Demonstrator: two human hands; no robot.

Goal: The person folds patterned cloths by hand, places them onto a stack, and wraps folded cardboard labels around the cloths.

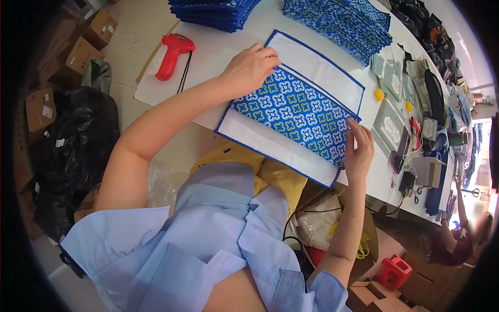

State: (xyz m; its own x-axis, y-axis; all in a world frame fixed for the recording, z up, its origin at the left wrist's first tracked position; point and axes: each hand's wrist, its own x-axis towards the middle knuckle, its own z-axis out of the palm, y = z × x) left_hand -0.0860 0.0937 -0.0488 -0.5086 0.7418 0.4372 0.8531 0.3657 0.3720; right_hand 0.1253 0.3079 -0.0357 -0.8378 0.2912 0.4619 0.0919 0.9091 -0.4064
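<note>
A blue-edged cloth [299,112] lies on the white table in front of me, a white underside showing along two sides and a blue, white and green flower-patterned part folded across the middle. At its upper left, my left hand [250,72] pinches the patterned fold's corner between curled fingers. My right hand [359,151] grips the opposite end of that fold, thumb and fingers closed on its edge. A red tagging gun [174,54] lies on the table left of my left hand.
Stacks of folded blue cloth [213,13] and patterned cloth [340,28] stand at the table's far side. Grey printed packets [391,125], yellow pieces and cords lie to the right. Cartons [83,54] and black bags [78,140] fill the left floor. Another person [452,244] is at far right.
</note>
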